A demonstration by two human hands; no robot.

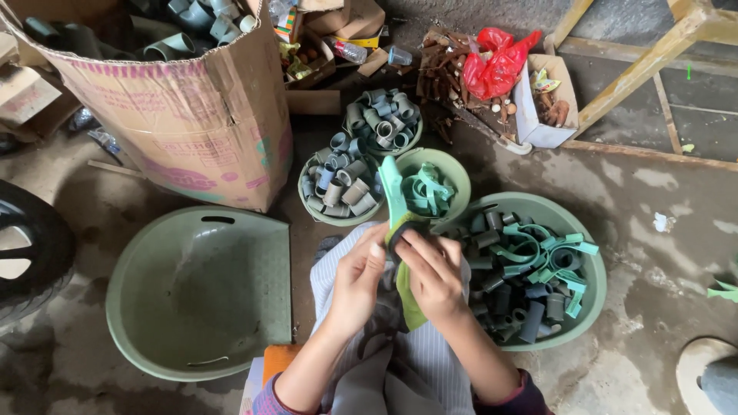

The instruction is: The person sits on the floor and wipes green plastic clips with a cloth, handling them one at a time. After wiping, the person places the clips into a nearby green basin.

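Note:
My left hand (358, 275) and my right hand (432, 274) meet over my lap and both grip a long green rubber strip (393, 198) with a dark ring at its middle. The strip sticks up from my fingers toward the bowls and hangs down below my right hand. To the right stands a large green basin (586, 240) holding grey pipe pieces and curled teal strips. Just beyond my hands sits a small green bowl (455, 170) with more curled teal strips.
A big green basin (154, 253) lies at the left. Two bowls of grey pipe pieces (338, 180) (384, 119) stand behind. A cardboard box (177, 115) of pipe pieces is at the back left, a tyre (31, 253) at the far left, a wooden frame (638, 73) at the back right.

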